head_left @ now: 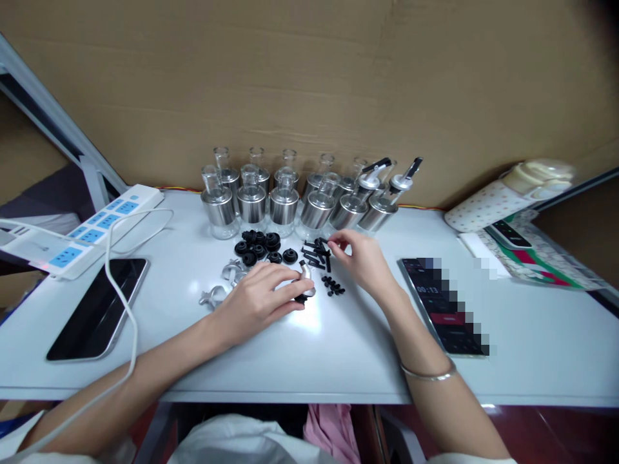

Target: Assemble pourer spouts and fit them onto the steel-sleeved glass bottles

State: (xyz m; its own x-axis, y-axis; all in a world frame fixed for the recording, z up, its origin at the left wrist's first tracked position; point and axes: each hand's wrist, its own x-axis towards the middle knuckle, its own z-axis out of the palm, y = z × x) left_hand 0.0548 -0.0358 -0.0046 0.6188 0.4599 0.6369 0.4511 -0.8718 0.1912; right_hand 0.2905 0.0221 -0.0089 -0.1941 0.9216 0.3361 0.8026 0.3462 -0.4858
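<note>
My left hand (271, 293) is closed around a silver pourer spout (305, 270) with a black stopper under it, held just above the table. The fingers of my right hand (355, 254) are pinched on a small black lever (325, 242) at the edge of a pile of black levers (314, 260). Small black caps (333, 284) lie just below that pile. Black ribbed stoppers (258, 248) are heaped beyond my left hand. Loose silver spouts (213, 296) lie to its left, partly hidden by the hand.
Several glass bottles with steel sleeves (252, 206) stand in two rows at the back; two on the right carry pourers (400, 183). At left are a power strip (109, 222), white cable and dark tablet (99, 309). A phone (442, 303) and a dotted flask (493, 203) lie right.
</note>
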